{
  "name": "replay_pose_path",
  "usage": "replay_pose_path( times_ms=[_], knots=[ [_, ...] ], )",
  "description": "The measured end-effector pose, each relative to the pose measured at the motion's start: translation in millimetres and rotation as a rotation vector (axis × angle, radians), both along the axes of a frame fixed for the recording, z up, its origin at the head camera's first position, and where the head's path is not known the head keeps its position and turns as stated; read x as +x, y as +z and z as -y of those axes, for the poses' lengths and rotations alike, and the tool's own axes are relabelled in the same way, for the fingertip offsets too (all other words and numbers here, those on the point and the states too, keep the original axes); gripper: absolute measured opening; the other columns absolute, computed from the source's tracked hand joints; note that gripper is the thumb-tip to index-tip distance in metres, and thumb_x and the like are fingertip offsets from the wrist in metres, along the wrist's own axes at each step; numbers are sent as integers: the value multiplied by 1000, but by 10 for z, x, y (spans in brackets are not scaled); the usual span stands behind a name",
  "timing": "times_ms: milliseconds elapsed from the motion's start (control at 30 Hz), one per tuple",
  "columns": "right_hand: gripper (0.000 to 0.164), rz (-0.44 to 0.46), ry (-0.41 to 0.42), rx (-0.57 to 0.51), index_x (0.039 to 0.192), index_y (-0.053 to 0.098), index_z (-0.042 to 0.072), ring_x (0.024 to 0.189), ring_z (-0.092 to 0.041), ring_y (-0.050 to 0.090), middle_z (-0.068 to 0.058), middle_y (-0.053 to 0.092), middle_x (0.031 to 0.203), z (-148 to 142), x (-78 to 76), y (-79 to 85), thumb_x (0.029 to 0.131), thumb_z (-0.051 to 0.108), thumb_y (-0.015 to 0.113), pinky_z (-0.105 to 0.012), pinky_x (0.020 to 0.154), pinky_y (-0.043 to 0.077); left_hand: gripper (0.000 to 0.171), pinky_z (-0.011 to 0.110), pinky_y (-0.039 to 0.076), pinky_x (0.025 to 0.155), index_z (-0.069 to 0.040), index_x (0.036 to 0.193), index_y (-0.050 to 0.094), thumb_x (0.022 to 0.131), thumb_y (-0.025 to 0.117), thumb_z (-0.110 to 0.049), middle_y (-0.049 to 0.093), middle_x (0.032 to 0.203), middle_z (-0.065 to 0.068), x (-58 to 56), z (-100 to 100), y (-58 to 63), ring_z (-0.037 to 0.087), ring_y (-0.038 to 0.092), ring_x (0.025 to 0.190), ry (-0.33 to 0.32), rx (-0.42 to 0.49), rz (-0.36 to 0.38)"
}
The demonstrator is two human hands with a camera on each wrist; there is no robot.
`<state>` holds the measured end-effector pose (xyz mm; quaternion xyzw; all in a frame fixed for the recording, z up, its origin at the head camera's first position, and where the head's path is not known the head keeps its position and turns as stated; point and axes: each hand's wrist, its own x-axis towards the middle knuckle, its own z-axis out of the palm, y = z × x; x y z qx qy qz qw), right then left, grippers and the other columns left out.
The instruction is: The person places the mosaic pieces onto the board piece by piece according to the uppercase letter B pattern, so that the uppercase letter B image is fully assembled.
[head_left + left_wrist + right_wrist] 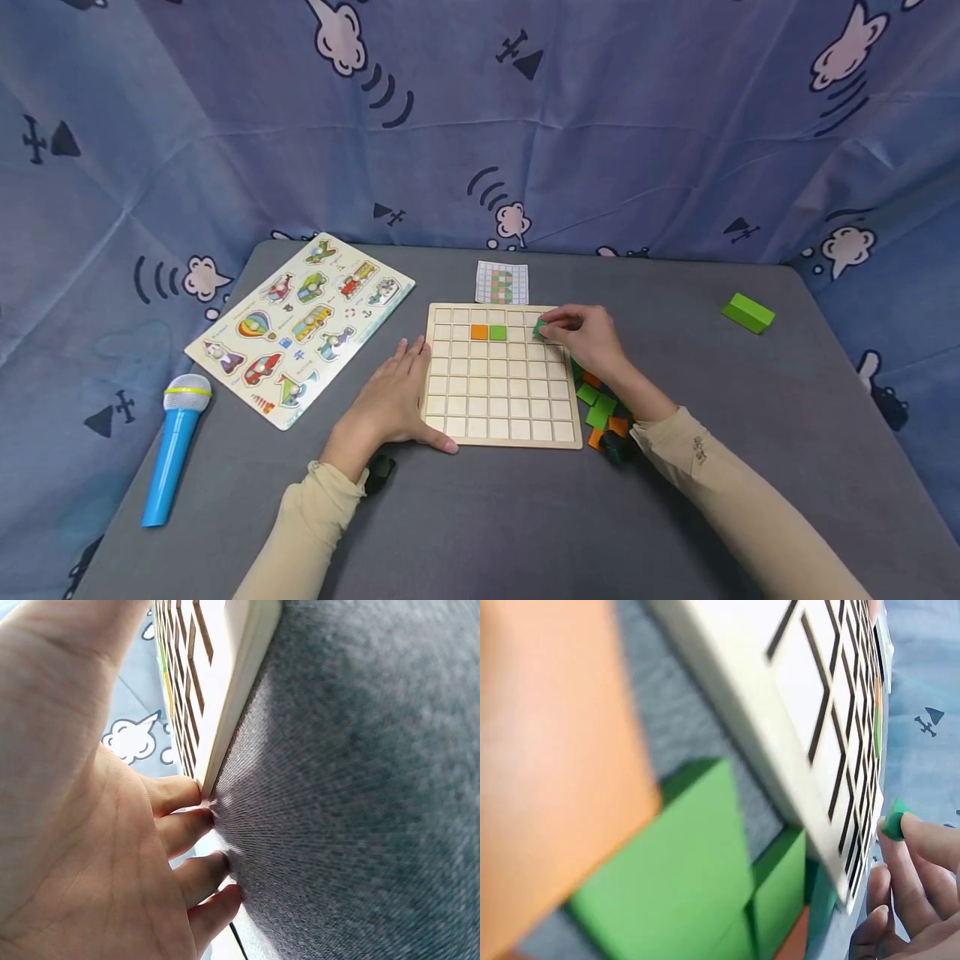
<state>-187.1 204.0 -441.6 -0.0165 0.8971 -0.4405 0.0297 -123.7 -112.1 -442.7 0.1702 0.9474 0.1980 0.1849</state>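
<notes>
A square wooden grid board [498,387] lies on the table, with an orange tile [479,332] and a light green tile [498,333] side by side in its second row. My right hand [588,337] pinches a dark green tile [896,820] between thumb and fingertip, over the upper right cells of the board. At the board's left edge rests my left hand [393,396], fingers extended and thumb spread along the lower left corner. In the left wrist view its fingertips [201,819] touch the table cloth beside the board's edge.
Loose green tiles [600,412] and orange tiles [618,426] lie right of the board. Behind it is a small pattern card [502,283]. A picture puzzle board [300,329] and a toy microphone [172,446] lie left; a green block [747,313] sits far right.
</notes>
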Motion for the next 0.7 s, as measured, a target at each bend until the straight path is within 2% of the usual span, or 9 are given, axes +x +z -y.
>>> replay_pose_path(
  times_ms=[200, 467, 700],
  knots=[
    [14, -8, 1, -9, 106, 80, 3, 86, -28, 71, -15, 80, 91, 134, -59, -16, 96, 14, 80, -32, 74, 51, 158, 53, 18, 135, 3, 169, 10, 58, 97, -68, 8, 178, 21, -9, -3, -4, 40, 3, 166, -1, -10, -1],
    [13, 52, 4, -31, 104, 82, 5, 92, -28, 71, -16, 79, 107, 290, -104, -24, 96, 14, 81, -35, 81, 56, 159, 53, 18, 135, 3, 169, 9, 58, 97, -68, 8, 178, 21, -9, -4, -8, 40, 3, 166, 2, -13, 0],
    [13, 57, -1, -5, 103, 83, 5, 83, -23, 67, -15, 79, 103, 353, -130, -45, 95, 15, 82, -31, 73, 53, 159, 54, 19, 135, 4, 169, 10, 58, 97, -69, 9, 178, 21, -4, -2, 1, 41, 4, 166, 0, -8, -6]
  ],
)
